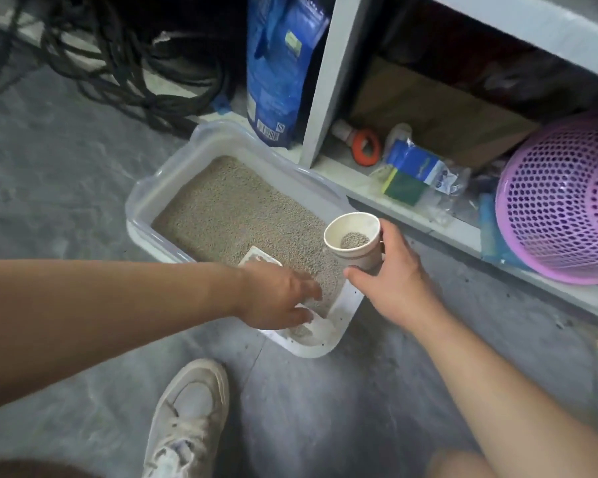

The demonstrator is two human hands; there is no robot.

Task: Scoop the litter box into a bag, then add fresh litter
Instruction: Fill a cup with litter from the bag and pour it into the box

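A translucent plastic litter box [142,205] lies on the grey floor, filled with grey-beige litter [232,208]. My right hand [394,281] grips a paper cup [354,241] over the box's near right edge. The cup is tilted toward me and has a little litter in its bottom. My left hand [277,294] is down in the near corner of the box, closed on a white card [259,258] that sticks out behind the hand and under the thumb. Its fingers are blurred. A tall blue litter bag [280,63] stands upright just behind the box.
A white shelf unit [328,81] runs along the right, holding a cardboard box [439,115], packets and sponges. A pink perforated basket [563,201] sits on its ledge. Black cables [118,63] lie coiled at the back left. My white shoe [190,419] is on the floor near the box.
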